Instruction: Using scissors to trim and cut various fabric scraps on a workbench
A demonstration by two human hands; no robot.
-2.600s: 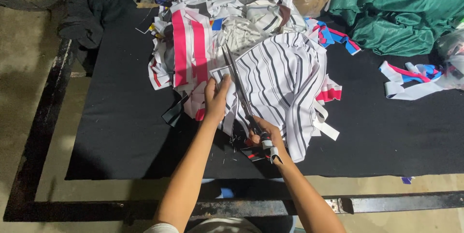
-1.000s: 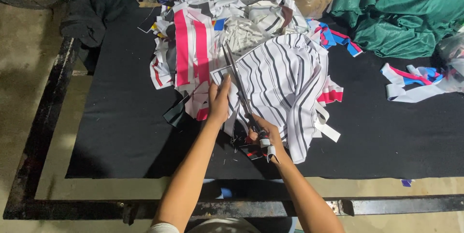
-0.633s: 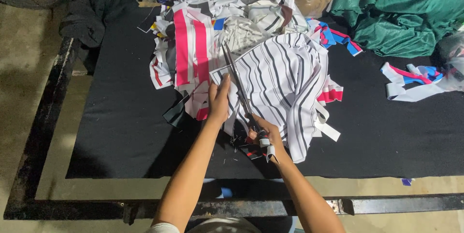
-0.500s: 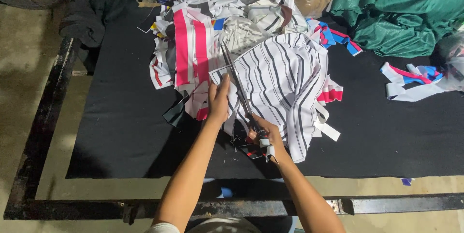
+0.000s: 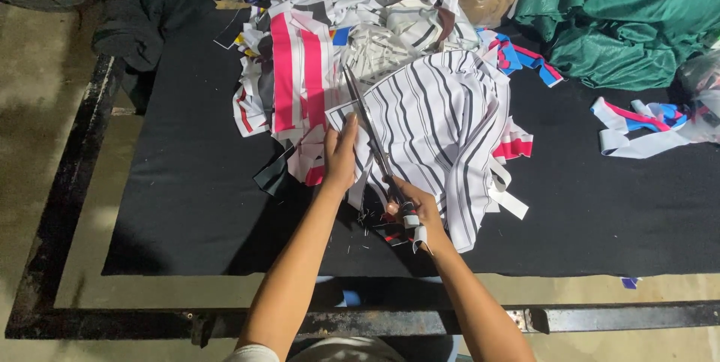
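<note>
Black tabletop [image 5: 187, 204] carries a heap of scraps. Left hand [image 5: 341, 156] lies flat, fingers spread, on the striped cloth [image 5: 442, 122]. Right hand [image 5: 412, 208] fingers are closed around the scissors [image 5: 371, 137], blades lying on this cloth.

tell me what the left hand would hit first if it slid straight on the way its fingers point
Likely the left hand, flat on the black-and-white striped fabric, would run into the pink-and-white striped cloth heaped just beyond; the heap's height is unclear.
</note>
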